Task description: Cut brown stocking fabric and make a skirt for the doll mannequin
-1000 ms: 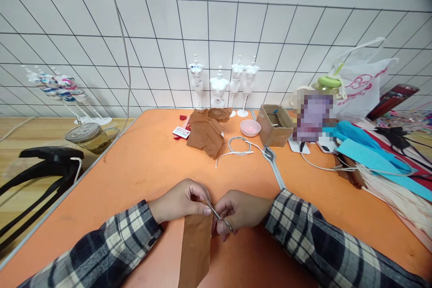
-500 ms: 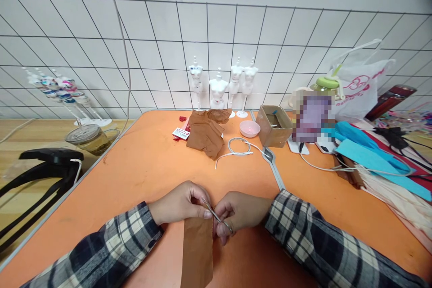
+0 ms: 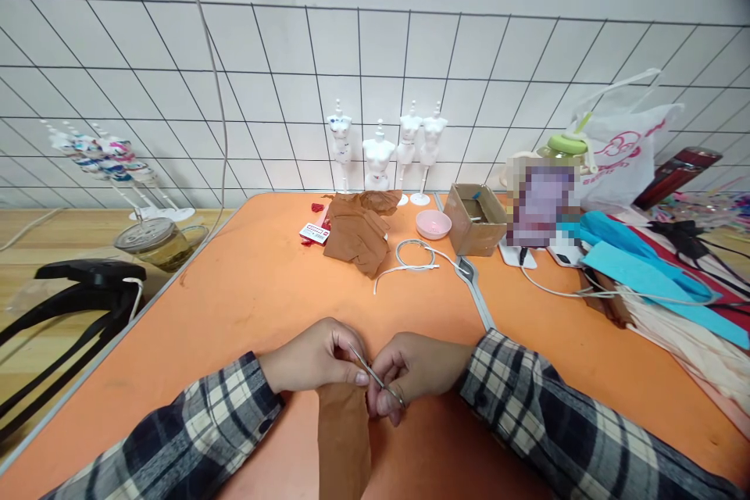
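My left hand (image 3: 325, 355) pinches the top end of a brown cloth strip (image 3: 344, 437), which hangs down toward the bottom of the view. Close beside it, my right hand (image 3: 413, 375) is closed on slim metal scissors (image 3: 378, 379). Their thin blades point up and left, toward the left fingertips, and a loop shows by the right thumb. The scissors lie across the top right corner of the cloth. Whether the blades are parted is too small to make out.
Crumpled brown cloth (image 3: 357, 234) lies ahead, near a white cord (image 3: 413, 266), a pink bowl (image 3: 433, 224) and a cardboard box (image 3: 476, 230). Several white mannequin forms (image 3: 379, 156) stand by the wall. Blue fabric (image 3: 656, 281) is piled at the right.
The brown strip has shifted slightly and creased below my left fingers. Both hands keep nearly the same place and grip.
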`<state>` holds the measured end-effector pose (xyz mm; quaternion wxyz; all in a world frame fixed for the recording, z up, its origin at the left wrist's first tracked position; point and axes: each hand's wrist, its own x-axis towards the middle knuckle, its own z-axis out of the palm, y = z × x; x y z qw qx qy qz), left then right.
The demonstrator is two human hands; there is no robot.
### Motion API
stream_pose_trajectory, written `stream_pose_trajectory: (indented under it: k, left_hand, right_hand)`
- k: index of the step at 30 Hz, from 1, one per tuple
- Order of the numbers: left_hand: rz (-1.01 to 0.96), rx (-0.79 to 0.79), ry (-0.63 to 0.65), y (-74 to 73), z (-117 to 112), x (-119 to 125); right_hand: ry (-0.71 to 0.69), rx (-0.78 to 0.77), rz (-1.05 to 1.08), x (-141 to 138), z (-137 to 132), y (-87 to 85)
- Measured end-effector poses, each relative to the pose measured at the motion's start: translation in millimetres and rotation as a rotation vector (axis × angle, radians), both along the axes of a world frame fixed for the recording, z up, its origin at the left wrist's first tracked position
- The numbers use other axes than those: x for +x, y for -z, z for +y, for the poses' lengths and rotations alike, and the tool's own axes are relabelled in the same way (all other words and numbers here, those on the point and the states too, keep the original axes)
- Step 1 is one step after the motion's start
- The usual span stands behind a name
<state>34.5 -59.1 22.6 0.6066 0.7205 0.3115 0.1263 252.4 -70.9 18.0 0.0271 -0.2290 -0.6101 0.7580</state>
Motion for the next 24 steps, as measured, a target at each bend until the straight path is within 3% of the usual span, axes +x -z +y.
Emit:
stream_pose_trajectory:
  k: [4,8,10,12,17,19,24]
  left_hand:
    - [-0.007,-0.023,-0.135,-3.0,2,1]
    - [-0.009,0.066,-0.470,-2.7,13,-9]
    - [0.089,0.182,-0.564,-0.2,22,-17]
    - [0.212,0.305,-0.551,3.0,32,-23]
    - [0.364,0.545,-0.512,8.0,53,-20]
    - [0.365,0.584,-0.523,8.3,60,-18]
    - [0.422,0.649,-0.507,11.5,75,-24]
  right_hand:
    - [0.060,-0.015,0.012,2,4,3.9]
    - [0.341,0.085,0.034,7,12,3.3]
    - [0.444,0.174,0.029,9,17,-0.4]
    - [0.506,0.348,0.023,9,21,-6.4]
    - [0.589,0.949,-0.115,-7,36,-18.8]
    - [0.582,1.024,-0.210,-19,44,-17.5]
    - [0.673,0.949,-0.367,-51,76,-8.3]
